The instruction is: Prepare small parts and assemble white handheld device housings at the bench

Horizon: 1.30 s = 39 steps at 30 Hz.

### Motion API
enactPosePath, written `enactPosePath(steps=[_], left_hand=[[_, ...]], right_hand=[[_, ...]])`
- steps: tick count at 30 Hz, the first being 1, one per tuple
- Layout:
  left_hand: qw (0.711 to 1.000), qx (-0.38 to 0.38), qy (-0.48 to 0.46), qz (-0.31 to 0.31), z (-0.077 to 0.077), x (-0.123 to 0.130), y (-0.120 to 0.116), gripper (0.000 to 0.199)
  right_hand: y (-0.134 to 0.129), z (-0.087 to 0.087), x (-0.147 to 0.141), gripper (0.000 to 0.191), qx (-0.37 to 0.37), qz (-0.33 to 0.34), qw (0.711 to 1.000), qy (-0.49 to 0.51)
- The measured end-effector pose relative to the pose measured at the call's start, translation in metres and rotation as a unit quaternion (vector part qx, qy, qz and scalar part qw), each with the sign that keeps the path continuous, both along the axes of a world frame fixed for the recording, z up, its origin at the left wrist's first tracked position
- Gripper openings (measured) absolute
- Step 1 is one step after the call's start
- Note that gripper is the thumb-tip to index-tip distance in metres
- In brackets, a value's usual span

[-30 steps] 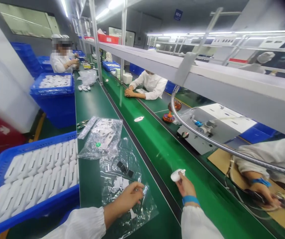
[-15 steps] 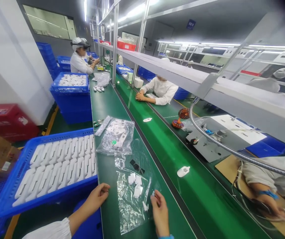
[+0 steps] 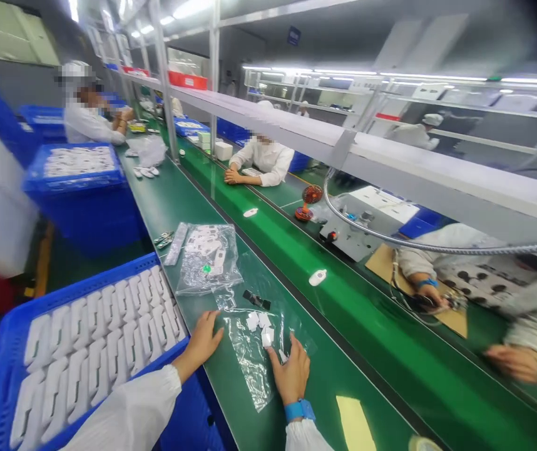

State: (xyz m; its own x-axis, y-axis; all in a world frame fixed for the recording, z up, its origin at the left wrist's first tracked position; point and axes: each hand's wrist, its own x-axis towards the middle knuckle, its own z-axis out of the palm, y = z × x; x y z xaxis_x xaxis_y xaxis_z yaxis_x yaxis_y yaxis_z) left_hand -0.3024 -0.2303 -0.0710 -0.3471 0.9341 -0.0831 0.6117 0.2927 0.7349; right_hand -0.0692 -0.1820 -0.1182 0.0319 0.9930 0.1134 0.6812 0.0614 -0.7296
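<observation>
My left hand (image 3: 206, 338) is at the bench's near edge, fingers bent but apart and holding nothing. Beside it on the bench (image 3: 231, 410) lies a flat clear plastic sheet or bag (image 3: 252, 376). My right hand (image 3: 291, 369) is over the right side of this plastic, thumb and fingers spread. Between them sits a small white piece (image 3: 282, 356); whether the fingers touch it I cannot tell. White square pieces (image 3: 260, 322) are scattered just beyond, with black flat pieces (image 3: 256, 299) behind them. Farther up is a clear bag of white parts (image 3: 212, 250).
Left of the bench, a blue crate (image 3: 0, 369) holds rows of white casings (image 3: 94, 319). The green conveyor (image 3: 287, 250) carries white devices (image 3: 318, 277). Yellow paper (image 3: 355, 423) lies at front right. Co-workers sit across; one hand (image 3: 517, 362) shows at right. A shelf (image 3: 296, 125) hangs above.
The view has turned right and down, bringing the yellow paper into sight. My left hand has come over the bench edge. My right hand's fingers have spread apart.
</observation>
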Motion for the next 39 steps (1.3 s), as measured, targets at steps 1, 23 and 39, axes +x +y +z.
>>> enactPosePath(steps=[1, 23, 39], left_hand=[[0.999, 0.009, 0.010, -0.034, -0.001, 0.003, 0.012, 0.035], [0.967, -0.022, 0.120, -0.222, -0.014, 0.069, 0.063, 0.045], [0.974, 0.032, 0.220, 0.047, 0.000, -0.103, 0.033, 0.045]], right_hand=[[-0.002, -0.001, 0.000, 0.079, 0.002, -0.015, 1.000, -0.006], [0.035, 0.014, -0.049, 0.021, -0.130, -0.068, 0.973, 0.180], [0.060, 0.037, -0.218, 0.019, -0.346, 0.186, 0.881, 0.265]])
